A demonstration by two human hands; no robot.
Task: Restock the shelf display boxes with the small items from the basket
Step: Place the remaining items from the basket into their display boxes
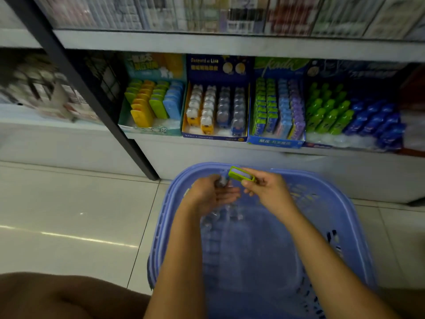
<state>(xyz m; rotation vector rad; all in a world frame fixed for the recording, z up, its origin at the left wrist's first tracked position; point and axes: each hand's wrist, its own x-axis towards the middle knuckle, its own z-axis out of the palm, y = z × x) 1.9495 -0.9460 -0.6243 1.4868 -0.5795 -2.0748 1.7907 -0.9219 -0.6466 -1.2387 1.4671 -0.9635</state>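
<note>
Over the lilac plastic basket (171,203), the right hand (266,189) pinches a small flat green plastic item (241,174) just beside the left hand (210,196), whose blurred grip I cannot tell; a loose pinch could drop the item into the basket.

Top-shelf goods (230,14) were smeared by blur; no labels could be read. The item (221,180) held in the left hand (211,196) was too blurred to be identified. The basket (161,226) was cut off by the lower edge, its contents blurred.
</note>
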